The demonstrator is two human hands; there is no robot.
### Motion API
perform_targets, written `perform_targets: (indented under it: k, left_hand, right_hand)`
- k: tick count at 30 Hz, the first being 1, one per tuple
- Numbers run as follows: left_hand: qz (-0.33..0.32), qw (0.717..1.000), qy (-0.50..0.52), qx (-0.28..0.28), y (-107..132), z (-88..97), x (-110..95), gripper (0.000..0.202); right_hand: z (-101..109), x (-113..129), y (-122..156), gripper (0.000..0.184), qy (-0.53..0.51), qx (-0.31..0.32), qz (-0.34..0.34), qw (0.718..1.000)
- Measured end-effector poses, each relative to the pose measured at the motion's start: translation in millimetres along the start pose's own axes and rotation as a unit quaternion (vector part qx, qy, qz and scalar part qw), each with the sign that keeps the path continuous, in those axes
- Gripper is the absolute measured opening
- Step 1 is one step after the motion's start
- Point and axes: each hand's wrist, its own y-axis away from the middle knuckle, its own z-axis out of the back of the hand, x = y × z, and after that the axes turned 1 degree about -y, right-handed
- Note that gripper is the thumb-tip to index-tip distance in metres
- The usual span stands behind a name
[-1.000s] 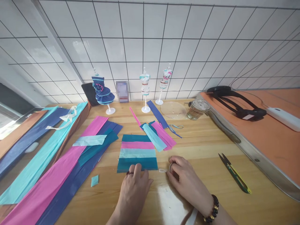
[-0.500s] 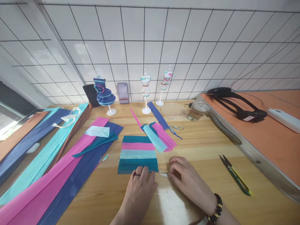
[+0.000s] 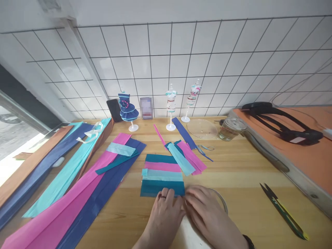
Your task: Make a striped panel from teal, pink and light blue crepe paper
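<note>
A sheet of striped crepe-like paper lies flat before me, banded teal, pink and light blue. My left hand presses its bent fingertips on the sheet's lower right edge. Right beside it, at the lower right corner, my right hand has its fingers drawn together; the fingertips are partly hidden. From behind that hand curves a thin pale strip. A small light blue scrap sits on the sheet's left edge. Loose light blue and pink strips overlap the upper right corner.
Long pink and navy lengths stretch across the left. Thread snips lie at right. Behind stand a dressed mini mannequin, two white mannequins, a phone and a lidded glass.
My right hand has come in against my left at the sheet's corner. The pale strip now curves out on its right side. A light blue scrap now shows on the sheet's left edge. The view has shifted.
</note>
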Motion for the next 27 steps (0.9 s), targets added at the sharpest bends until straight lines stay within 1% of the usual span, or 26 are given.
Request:
perform_targets:
  k: [2, 4, 9, 11, 13, 16, 17, 18, 19, 20, 21, 22, 23, 24, 25, 26, 27]
  left_hand:
    - [0.01, 1.0, 0.019, 0.011, 1, 2.0, 1, 0.012]
    - [0.009, 0.999, 0.037, 0.018, 2, 4.3, 3, 0.016]
    - [-0.005, 0.998, 0.057, 0.029, 6, 15.3, 8, 0.022]
    - [-0.005, 0.998, 0.066, 0.02, 7, 19.9, 9, 0.028]
    - [-0.004, 0.997, 0.083, -0.002, 9, 21.9, 10, 0.032]
    - [0.016, 0.985, 0.166, -0.041, 13, 18.2, 16, 0.037]
    - [0.031, 0.975, 0.213, -0.053, 15, 15.9, 19, 0.036]
    - [0.051, 0.959, 0.27, -0.064, 15, 13.5, 22, 0.034]
    - [0.074, 0.935, 0.338, -0.076, 16, 11.7, 26, 0.03]
    - [0.1, 0.902, 0.412, -0.085, 16, 10.9, 31, 0.024]
    - [0.13, 0.858, 0.489, -0.09, 16, 11.2, 36, 0.019]
    - [0.161, 0.805, 0.563, -0.097, 16, 12.9, 43, 0.016]
    - [0.185, 0.756, 0.622, -0.09, 15, 15.9, 50, 0.02]
    - [0.219, 0.713, 0.658, -0.098, 14, 19.8, 59, 0.023]
    - [0.244, 0.692, 0.67, -0.114, 14, 24.4, 69, 0.024]
    - [0.256, 0.705, 0.649, -0.125, 13, 29.4, 80, 0.027]
    - [0.262, 0.758, 0.579, -0.147, 13, 34.4, 93, 0.029]
  right_hand:
    - [-6, 0, -1, 0.024, 0.001, 0.014, 0.021, 1.0]
    - [-12, -2, -2, 0.024, 0.008, 0.014, 0.031, 0.999]
    - [-17, -5, 0, 0.024, 0.022, 0.018, 0.03, 0.999]
    - [-16, -3, 0, 0.024, 0.026, 0.017, 0.03, 0.999]
    - [-15, -2, -1, 0.022, 0.031, 0.018, 0.024, 0.999]
    - [-14, -2, -1, 0.021, 0.029, 0.021, 0.009, 0.999]
    - [-14, -2, -1, 0.021, 0.026, 0.023, 0.003, 0.999]
    - [-13, -2, -1, 0.02, 0.022, 0.023, -0.001, 0.999]
    - [-13, -3, -1, 0.019, 0.018, 0.025, -0.005, 1.0]
    - [-13, -4, 0, 0.019, 0.014, 0.027, -0.008, 1.0]
    - [-13, -5, 0, 0.019, 0.008, 0.029, -0.009, 0.999]
    - [-13, -6, 0, 0.019, 0.003, 0.032, -0.008, 0.999]
    - [-13, -7, 0, 0.02, -0.003, 0.036, -0.008, 0.999]
    - [-13, -8, 1, 0.022, -0.008, 0.042, -0.007, 0.999]
    - [-13, -9, 1, 0.023, -0.012, 0.047, -0.006, 0.999]
    - [-12, -10, 1, 0.025, -0.015, 0.051, -0.005, 0.999]
    - [-12, -10, 1, 0.026, -0.017, 0.055, -0.004, 0.998]
